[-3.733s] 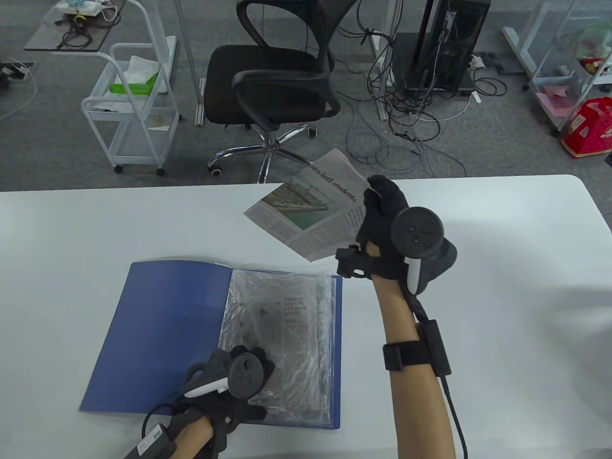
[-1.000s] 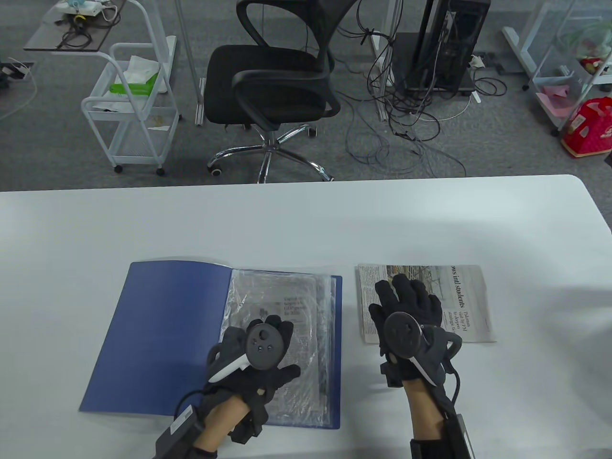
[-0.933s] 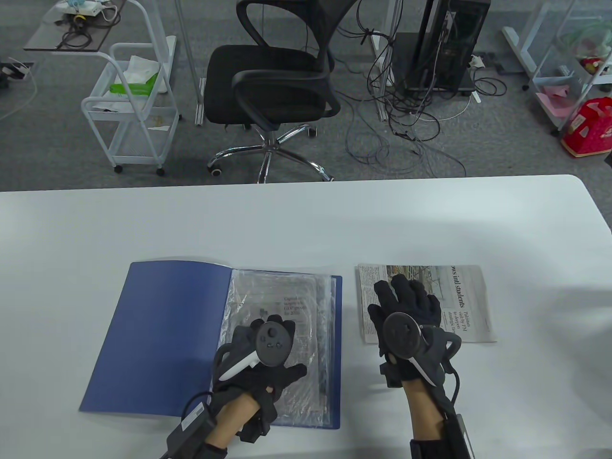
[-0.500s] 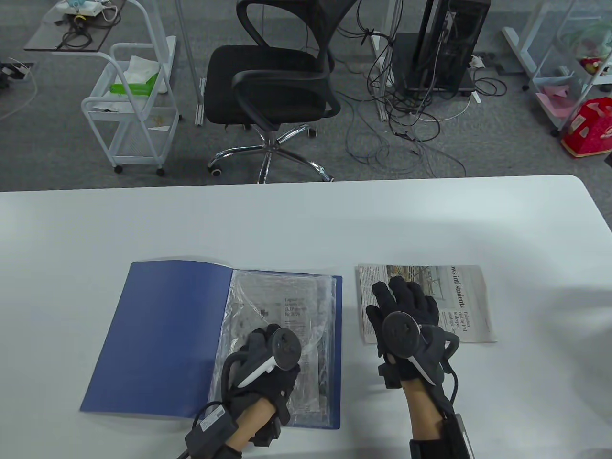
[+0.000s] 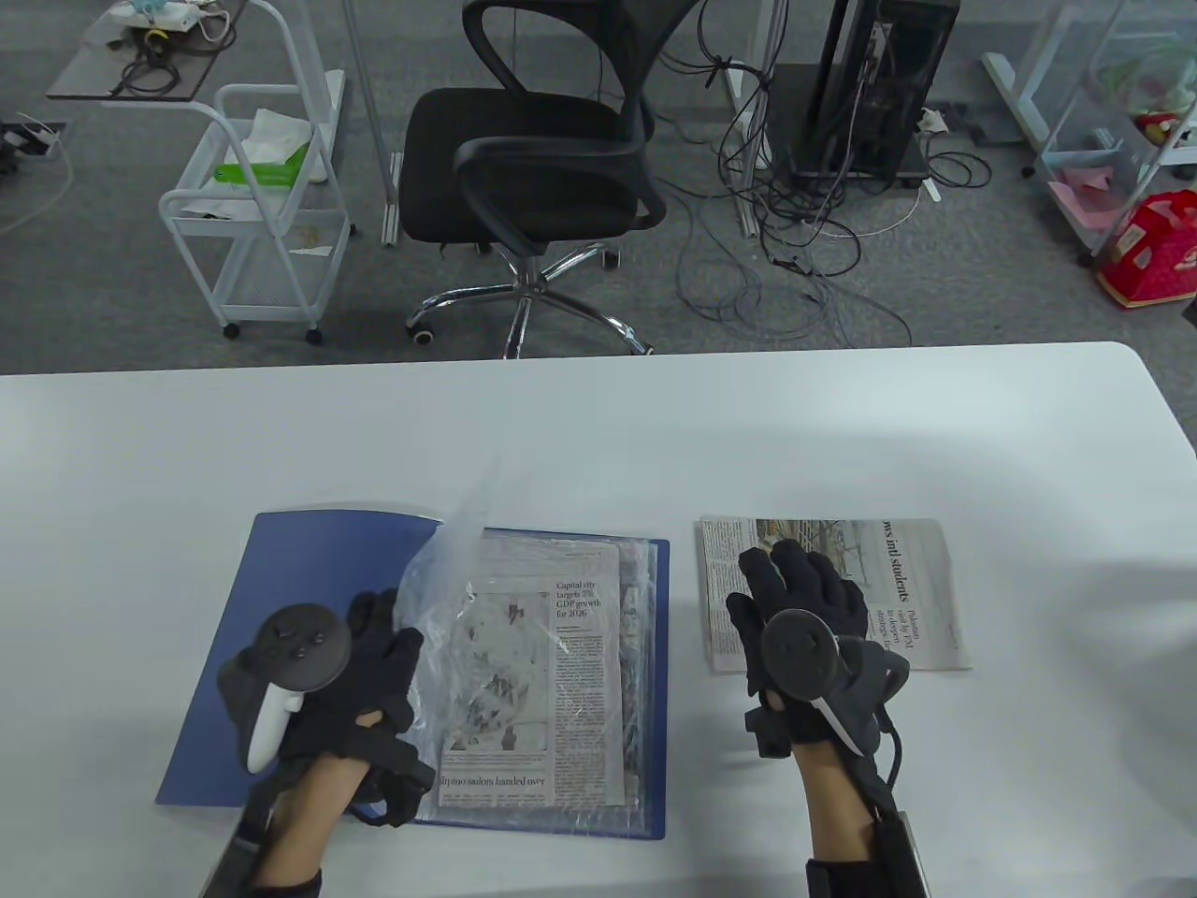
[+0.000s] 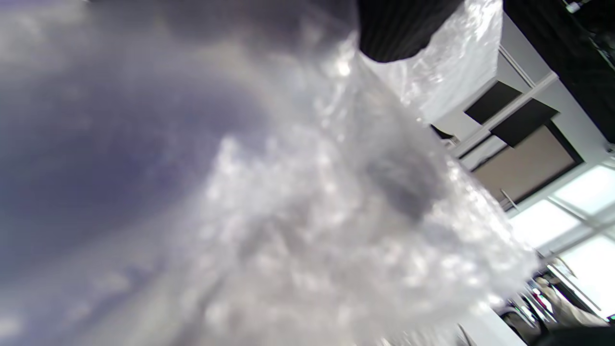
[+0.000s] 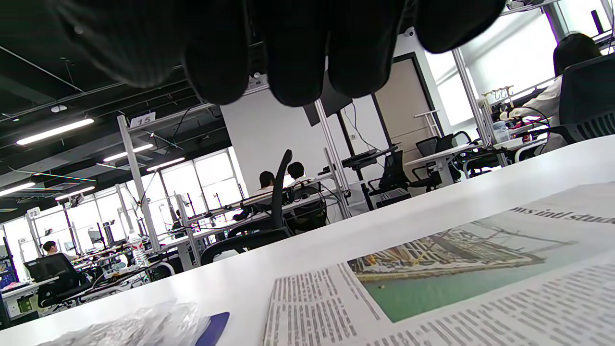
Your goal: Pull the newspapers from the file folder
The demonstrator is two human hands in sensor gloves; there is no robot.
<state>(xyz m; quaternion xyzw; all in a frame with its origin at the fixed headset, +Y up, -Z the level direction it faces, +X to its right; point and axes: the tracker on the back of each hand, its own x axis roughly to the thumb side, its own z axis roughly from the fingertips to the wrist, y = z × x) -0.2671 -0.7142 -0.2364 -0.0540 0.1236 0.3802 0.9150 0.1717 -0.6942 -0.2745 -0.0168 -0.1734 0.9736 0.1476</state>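
The blue file folder (image 5: 309, 580) lies open at the table's front left. My left hand (image 5: 388, 641) is over its left cover and holds a clear plastic sleeve (image 5: 444, 561), which stands lifted and curled leftward. In the left wrist view this sleeve (image 6: 312, 216) fills the frame below a fingertip (image 6: 399, 29). A newspaper (image 5: 561, 673) lies in the folder's right half, its headline readable. My right hand (image 5: 795, 585) is open, its fingers (image 7: 298, 57) spread just above a second newspaper (image 5: 907, 580) lying flat on the table right of the folder. That paper also shows in the right wrist view (image 7: 456, 283).
The white table (image 5: 598, 430) stretches far behind the folder and to the right. A black office chair (image 5: 542, 178), a white cart (image 5: 252, 215) and floor cables (image 5: 804, 262) stand beyond the far edge.
My left hand moved left across the folder, lifting the top clear sleeve over and uncovering the newspaper beneath. My right hand, which held its newspaper in the air earlier, stays over it on the table.
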